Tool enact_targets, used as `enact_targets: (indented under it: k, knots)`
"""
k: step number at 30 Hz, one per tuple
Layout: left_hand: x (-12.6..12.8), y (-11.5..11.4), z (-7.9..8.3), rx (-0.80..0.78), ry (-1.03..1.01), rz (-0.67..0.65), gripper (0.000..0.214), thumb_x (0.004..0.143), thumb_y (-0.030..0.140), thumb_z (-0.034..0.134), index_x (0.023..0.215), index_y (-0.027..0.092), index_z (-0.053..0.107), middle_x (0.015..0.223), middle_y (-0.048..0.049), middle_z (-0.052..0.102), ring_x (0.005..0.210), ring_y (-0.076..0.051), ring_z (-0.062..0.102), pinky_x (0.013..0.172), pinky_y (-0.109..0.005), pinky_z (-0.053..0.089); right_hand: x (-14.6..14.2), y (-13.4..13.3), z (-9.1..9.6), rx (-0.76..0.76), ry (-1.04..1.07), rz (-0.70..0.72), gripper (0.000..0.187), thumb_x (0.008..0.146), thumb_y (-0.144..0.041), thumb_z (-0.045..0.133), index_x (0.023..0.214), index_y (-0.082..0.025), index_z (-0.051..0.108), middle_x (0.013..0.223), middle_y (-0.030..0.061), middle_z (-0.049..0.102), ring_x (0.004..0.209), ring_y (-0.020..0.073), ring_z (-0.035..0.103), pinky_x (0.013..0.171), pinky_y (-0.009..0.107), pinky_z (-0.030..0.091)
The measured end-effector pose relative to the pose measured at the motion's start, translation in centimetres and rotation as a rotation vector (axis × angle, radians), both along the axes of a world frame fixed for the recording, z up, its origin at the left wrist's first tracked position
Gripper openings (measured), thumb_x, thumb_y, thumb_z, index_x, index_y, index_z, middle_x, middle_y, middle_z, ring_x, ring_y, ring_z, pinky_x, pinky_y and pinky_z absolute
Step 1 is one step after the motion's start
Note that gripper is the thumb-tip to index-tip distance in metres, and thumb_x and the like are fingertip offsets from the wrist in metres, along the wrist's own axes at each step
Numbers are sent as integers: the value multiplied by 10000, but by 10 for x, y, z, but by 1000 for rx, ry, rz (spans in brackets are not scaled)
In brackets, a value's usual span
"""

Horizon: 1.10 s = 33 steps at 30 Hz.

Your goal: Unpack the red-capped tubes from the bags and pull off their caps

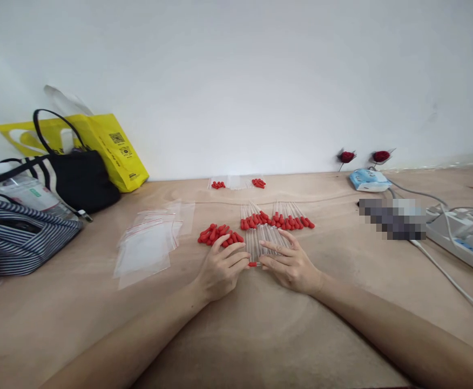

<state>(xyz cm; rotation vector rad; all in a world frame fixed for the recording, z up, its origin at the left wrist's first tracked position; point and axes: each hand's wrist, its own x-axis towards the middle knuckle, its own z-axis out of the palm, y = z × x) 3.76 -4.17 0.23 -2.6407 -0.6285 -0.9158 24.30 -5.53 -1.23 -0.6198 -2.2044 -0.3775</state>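
Observation:
My left hand pinches a small red rubber bulb, part of which shows between my two hands. My right hand has its fingertips closed on a thin clear tube at the bulb's other end; most of that tube is hidden. Just beyond my fingers lies a row of clear glass tubes. Loose red bulbs are heaped by my left fingers. Behind the tubes, droppers with red bulbs lie in two groups, one on the left and one on the right, bulbs toward me.
Clear zip bags lie left of my hands. Bags holding red-bulbed droppers rest by the wall. A yellow bag, a black bag and a striped pouch stand left. At right are a tissue pack and a power strip with cables.

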Motion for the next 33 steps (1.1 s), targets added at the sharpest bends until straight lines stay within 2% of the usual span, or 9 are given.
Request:
enact_targets:
  k: [5, 8, 10, 12, 17, 22, 26, 30, 33]
  knots:
    - [-10, 4, -1, -15, -22, 19, 225, 829, 95, 392, 795, 201, 588, 861, -2, 679, 939, -165, 578, 976, -422, 292, 10, -1, -1, 4, 19, -19, 158, 824, -138, 480, 896, -207, 603, 769, -13, 692, 1016, 162, 558, 1018, 462, 224]
    - [-18, 7, -5, -26, -80, 35, 193, 824, 93, 417, 851, 193, 581, 882, -29, 657, 902, -163, 571, 875, -364, 394, 23, 0, -3, -56, 35, -177, 169, 830, -193, 483, 924, -222, 620, 663, -13, 661, 807, 148, 604, 929, 414, 315]
    - [-19, 8, -8, -48, -117, 31, 185, 828, 106, 430, 914, 182, 576, 887, -54, 614, 838, -151, 558, 762, -299, 454, 28, 3, -4, -111, 59, -309, 187, 836, -241, 483, 951, -230, 630, 556, -23, 597, 606, 110, 558, 811, 344, 369]
    - [-18, 9, -10, -82, -163, 48, 208, 838, 120, 429, 989, 174, 562, 871, -62, 548, 760, -128, 533, 675, -249, 473, 30, 6, -6, -153, 99, -374, 220, 846, -247, 465, 996, -217, 623, 522, -27, 550, 523, 91, 499, 728, 302, 371]
    - [-20, 16, -1, -131, -297, 236, 281, 843, 129, 399, 1096, 144, 519, 904, -76, 475, 793, -140, 521, 721, -274, 471, 31, 18, -11, -241, 141, -429, 307, 858, -188, 364, 1087, -133, 561, 655, 36, 586, 624, 139, 536, 661, 297, 378]
    - [-30, 30, 15, -197, -370, 391, 202, 812, 181, 453, 996, 143, 526, 810, -43, 543, 698, -136, 531, 673, -272, 467, 29, 22, -7, -226, 318, -361, 173, 819, -209, 459, 911, -175, 601, 762, 35, 661, 650, 137, 579, 722, 316, 388]
    - [-24, 38, 16, -262, -231, 388, 124, 783, 240, 516, 869, 155, 546, 764, -28, 580, 726, -157, 535, 697, -288, 439, 16, 24, -3, -186, 408, -324, 107, 795, -235, 516, 785, -205, 618, 649, -7, 657, 579, 117, 558, 747, 316, 375]
    - [-14, 42, 12, -297, -81, 394, 132, 787, 289, 514, 758, 174, 571, 763, -31, 604, 744, -175, 527, 720, -313, 403, -2, 29, -2, -179, 309, -287, 139, 792, -188, 499, 833, -196, 631, 632, -8, 635, 608, 108, 538, 760, 303, 334]
    - [-12, 45, 15, -329, -65, 443, 190, 770, 357, 526, 773, 181, 597, 786, -37, 610, 777, -191, 521, 748, -329, 385, -11, 30, -1, -200, 149, -315, 181, 786, -152, 470, 858, -188, 632, 662, 8, 618, 680, 123, 530, 774, 314, 285]
